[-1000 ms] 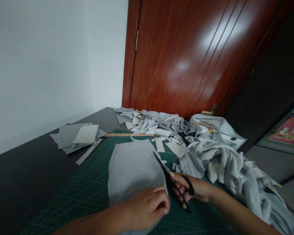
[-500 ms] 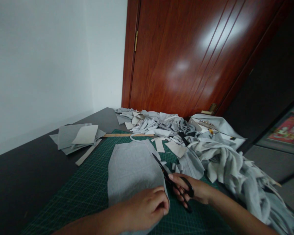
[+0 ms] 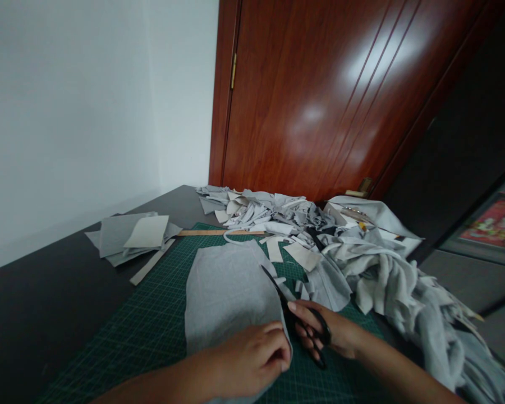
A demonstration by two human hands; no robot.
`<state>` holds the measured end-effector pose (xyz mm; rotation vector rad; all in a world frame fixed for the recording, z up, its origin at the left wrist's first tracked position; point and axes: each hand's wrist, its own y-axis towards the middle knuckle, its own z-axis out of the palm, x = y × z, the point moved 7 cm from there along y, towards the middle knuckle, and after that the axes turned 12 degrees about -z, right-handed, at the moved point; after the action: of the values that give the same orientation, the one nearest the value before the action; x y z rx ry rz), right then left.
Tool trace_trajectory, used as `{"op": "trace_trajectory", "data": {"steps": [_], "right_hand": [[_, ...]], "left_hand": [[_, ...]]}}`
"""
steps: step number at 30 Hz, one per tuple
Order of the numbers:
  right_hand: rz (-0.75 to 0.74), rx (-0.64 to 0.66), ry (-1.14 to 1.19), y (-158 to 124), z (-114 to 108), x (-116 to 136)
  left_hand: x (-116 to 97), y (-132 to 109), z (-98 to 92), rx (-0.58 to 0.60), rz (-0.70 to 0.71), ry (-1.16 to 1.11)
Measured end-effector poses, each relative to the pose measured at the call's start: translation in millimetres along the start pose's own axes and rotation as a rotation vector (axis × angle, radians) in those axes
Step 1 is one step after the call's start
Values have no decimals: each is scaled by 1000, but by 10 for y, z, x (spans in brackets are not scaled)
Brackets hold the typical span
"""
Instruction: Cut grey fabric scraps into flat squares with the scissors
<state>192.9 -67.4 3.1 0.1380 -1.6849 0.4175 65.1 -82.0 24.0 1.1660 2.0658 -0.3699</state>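
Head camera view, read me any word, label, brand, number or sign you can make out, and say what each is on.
No text can be read.
Green cutting mat: grid lines show; any numbers are too small to read.
Red picture at the right: too blurred to tell any lettering.
Black scissors and grey cloth: no lettering visible.

The flat pale-grey cloth panel (image 3: 231, 286) is plain, the long-bladed scissors (image 3: 284, 301) black. Pale gridlines cross the broad dark-green mat (image 3: 151, 317).
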Motion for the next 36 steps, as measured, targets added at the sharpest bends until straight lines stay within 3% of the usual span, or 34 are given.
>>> {"op": "trace_trajectory", "data": {"steps": [14,22,29,36], "right_hand": [[-7,-39,-28,0,14,27],[17,9,-7,-80,-55,-27],[105,62,66,-135,-78,-65],[99,83,55,20,-53,0]], "left_hand": [[-7,-5,5,13,-2,-4],[-20,-4,-3,30,-18,-71],[-136,-30,36,111,58,-100],[-122,-58,139,213,168,-47]]}}
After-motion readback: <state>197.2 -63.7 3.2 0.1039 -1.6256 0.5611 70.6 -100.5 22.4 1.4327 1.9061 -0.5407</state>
